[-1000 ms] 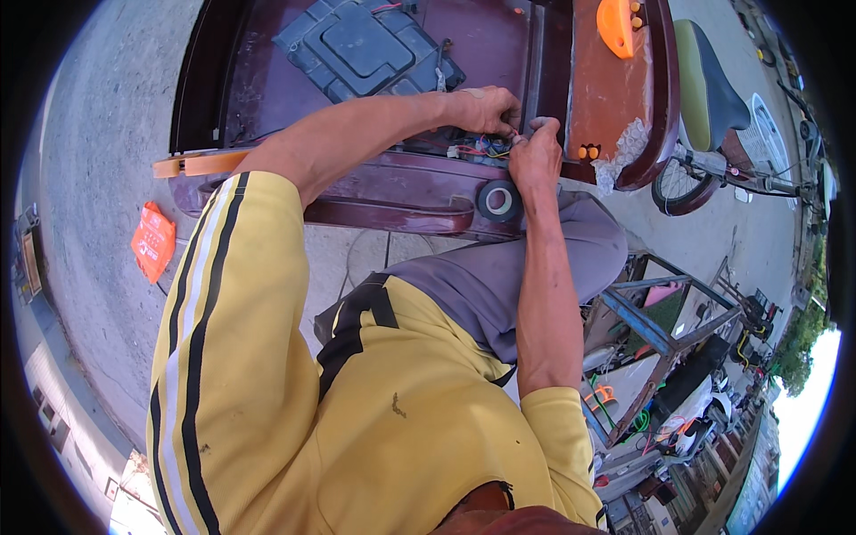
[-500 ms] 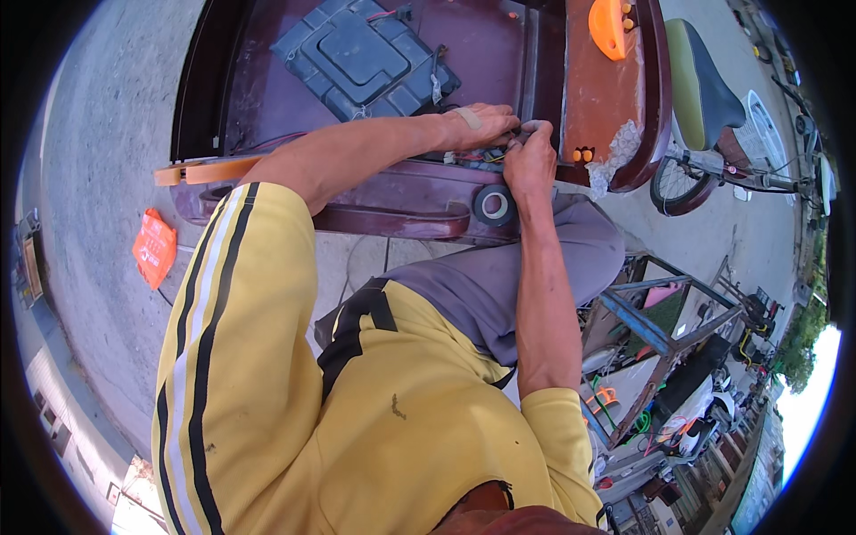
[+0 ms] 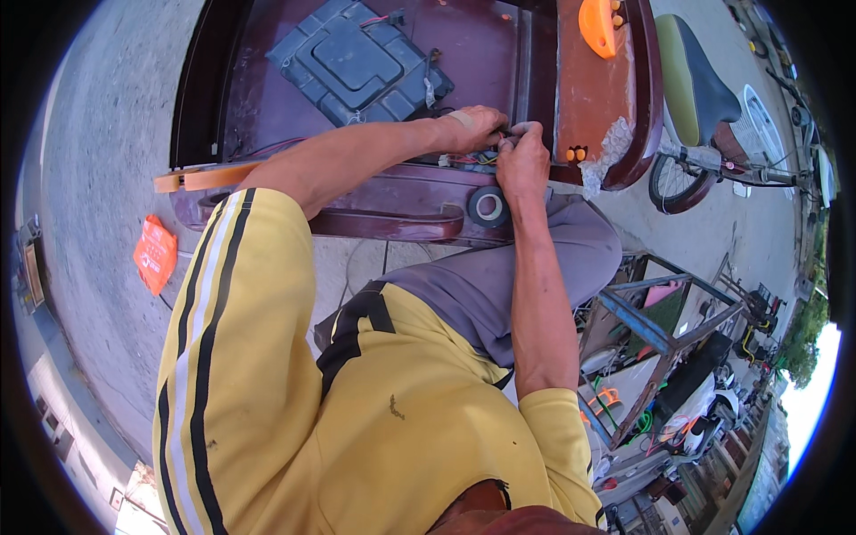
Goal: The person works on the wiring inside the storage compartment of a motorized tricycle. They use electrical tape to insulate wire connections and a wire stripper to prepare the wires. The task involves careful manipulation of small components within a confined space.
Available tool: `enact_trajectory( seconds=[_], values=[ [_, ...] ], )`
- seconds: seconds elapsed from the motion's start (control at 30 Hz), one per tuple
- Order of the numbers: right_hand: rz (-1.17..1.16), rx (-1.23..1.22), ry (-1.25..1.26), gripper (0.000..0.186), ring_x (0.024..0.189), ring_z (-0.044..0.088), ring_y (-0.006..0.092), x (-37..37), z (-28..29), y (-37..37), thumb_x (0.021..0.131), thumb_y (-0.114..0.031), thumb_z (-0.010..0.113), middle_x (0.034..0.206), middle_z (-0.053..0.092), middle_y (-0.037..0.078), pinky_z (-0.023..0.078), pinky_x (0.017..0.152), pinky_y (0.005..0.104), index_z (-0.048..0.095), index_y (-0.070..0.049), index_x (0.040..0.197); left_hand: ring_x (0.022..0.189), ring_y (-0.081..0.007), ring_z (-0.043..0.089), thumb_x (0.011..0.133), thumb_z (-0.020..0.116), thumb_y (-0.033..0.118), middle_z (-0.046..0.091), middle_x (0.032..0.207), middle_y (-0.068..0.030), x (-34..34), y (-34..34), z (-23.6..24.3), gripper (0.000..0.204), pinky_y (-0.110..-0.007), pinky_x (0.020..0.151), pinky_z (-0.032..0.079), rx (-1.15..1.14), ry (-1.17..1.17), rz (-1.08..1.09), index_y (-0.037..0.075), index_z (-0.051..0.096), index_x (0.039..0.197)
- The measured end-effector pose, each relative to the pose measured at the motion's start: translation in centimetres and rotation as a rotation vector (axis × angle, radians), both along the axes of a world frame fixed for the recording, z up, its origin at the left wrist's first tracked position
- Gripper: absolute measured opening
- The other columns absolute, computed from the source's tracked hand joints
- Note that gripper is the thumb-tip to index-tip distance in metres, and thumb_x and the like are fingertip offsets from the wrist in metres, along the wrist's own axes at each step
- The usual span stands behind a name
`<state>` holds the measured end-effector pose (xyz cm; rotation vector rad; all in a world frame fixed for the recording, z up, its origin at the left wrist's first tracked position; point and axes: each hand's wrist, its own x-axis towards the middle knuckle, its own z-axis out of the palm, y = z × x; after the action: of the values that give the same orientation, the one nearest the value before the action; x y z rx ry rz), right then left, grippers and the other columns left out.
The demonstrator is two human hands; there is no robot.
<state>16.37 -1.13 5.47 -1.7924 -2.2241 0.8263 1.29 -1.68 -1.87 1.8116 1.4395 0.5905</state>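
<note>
My left hand (image 3: pixel 478 130), a tan adhesive bandage on its back, reaches across from the left with fingers pinched together. Against its fingertips is my right hand (image 3: pixel 524 162), also closed with thumb and finger pressed together. Between them they grip thin wire, its end hidden by the fingers. Below the hands a bundle of coloured wires (image 3: pixel 471 160) with small connectors lies at the near edge of a maroon vehicle body (image 3: pixel 392 201). A roll of black tape (image 3: pixel 489 207) rests on that edge beside my right wrist.
Inside the maroon body lies a dark battery-like case (image 3: pixel 357 62) with short leads. To the right are an orange light cover (image 3: pixel 597 28), crumpled clear plastic (image 3: pixel 608 153), a bicycle saddle (image 3: pixel 700 80) and a rusty metal frame (image 3: pixel 651 321). An orange bag (image 3: pixel 156 256) lies on the ground at left.
Both hands stay together at the wires, with slight finger movement. The whole view has shifted a little, so the vehicle body appears slightly further left.
</note>
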Motion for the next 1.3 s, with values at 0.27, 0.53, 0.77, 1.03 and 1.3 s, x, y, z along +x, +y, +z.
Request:
enact_trajectory(
  seconds=[0.27,0.53,0.77,1.03,1.3],
  values=[
    [-0.009,0.019,-0.026,0.024,0.099,0.069,0.0419,0.1,-0.2,0.0,0.090,-0.015,0.068,0.099,0.072,0.024,0.053,0.088,0.0499,0.058,-0.004,0.110,0.089,-0.0248,0.068,0.087,0.075,0.018,0.071,0.092,-0.0132,-1.4,1.1,-0.2,0.031,-0.038,0.081,0.053,-0.263,-0.289,0.042,-0.001,0.067,0.109],
    [0.006,0.065,-0.088,0.019,0.098,0.070,0.0420,-0.3,0.2,-0.2,0.090,-0.016,0.066,0.098,0.072,0.025,0.054,0.086,0.0494,0.066,0.000,0.102,0.074,-0.0113,0.056,0.092,0.072,0.016,0.066,0.085,-0.0030,-2.3,0.7,0.8,0.025,-0.030,0.069,0.048,-0.393,-0.533,0.120,0.000,0.067,0.111],
    [-0.010,0.052,-0.111,0.020,0.097,0.070,0.0421,-0.6,0.6,-0.2,0.090,-0.016,0.065,0.098,0.072,0.025,0.055,0.086,0.0494,0.069,0.000,0.102,0.073,-0.0093,0.056,0.091,0.073,0.014,0.067,0.084,-0.0006,-2.7,0.5,0.3,0.021,-0.027,0.068,0.048,-0.439,-0.639,0.143,0.000,0.068,0.106],
    [0.056,0.100,0.013,0.024,0.102,0.068,0.0412,-0.1,-0.1,-0.1,0.089,-0.015,0.066,0.105,0.070,0.021,0.054,0.089,0.0479,0.064,-0.001,0.109,0.082,-0.0099,0.066,0.087,0.074,0.007,0.073,0.087,-0.0040,-2.7,0.6,-0.6,0.015,-0.027,0.076,0.053,-0.332,-0.610,0.050,-0.001,0.070,0.099],
    [0.065,0.090,-0.037,0.021,0.100,0.067,0.0424,-0.2,0.5,-0.3,0.094,-0.017,0.064,0.105,0.068,0.020,0.054,0.086,0.0501,0.063,-0.001,0.107,0.083,-0.0111,0.068,0.086,0.072,0.002,0.074,0.087,-0.0061,-1.7,0.6,-0.5,0.014,-0.029,0.076,0.055,-0.252,-0.490,0.082,-0.002,0.072,0.099]
  ],
)
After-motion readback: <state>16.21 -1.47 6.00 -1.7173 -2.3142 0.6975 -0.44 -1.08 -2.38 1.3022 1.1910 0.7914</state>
